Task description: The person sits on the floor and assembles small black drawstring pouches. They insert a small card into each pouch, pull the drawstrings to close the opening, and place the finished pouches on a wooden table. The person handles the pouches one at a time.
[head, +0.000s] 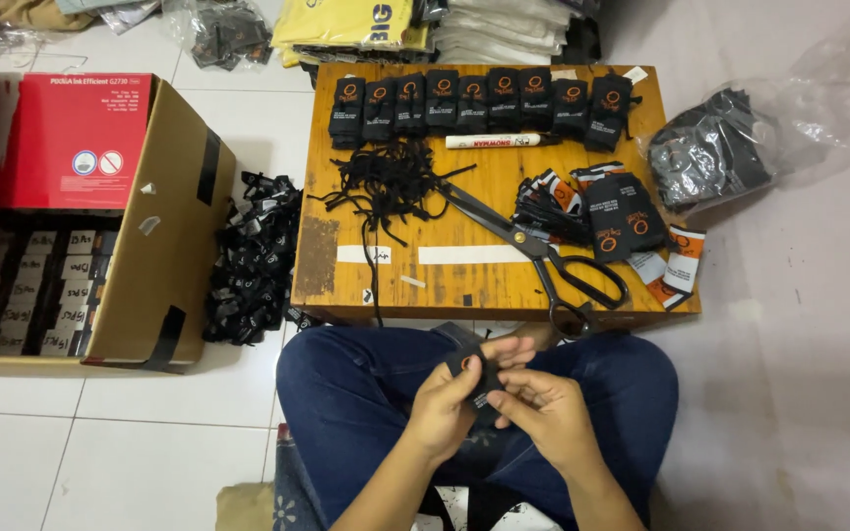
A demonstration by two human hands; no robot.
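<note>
Head view, looking down at lap and low wooden table.

Left hand and right hand together over lap, near edge of table. Both on one small black tag: left thumb and forefinger pinching its top, right fingers curled, fingertips pressed to its lower right edge. Tag between the two hands, just above blue-jeaned knees, clear of the table.

On table, far edge: row of black tag bundles with orange ring marks, side by side. Just near of row: white marker pen lying flat. Left-centre: loose tangle of black strings, one strand hanging over near edge. Centre to right: large black-handled scissors, blades pointing far-left, handles over near edge, blade tips touching the string tangle. Right side: loose heap of black and orange-white tags, some overhanging right edge. Strips of white tape stuck on tabletop.

Floor, left of table: pile of black tags, touching cardboard box. Box open, rows of labelled bundles inside, red carton lying in its far part. Right of table: clear plastic bag with dark items inside. Far: stacked folded garments in bags, yellow on top.
</note>
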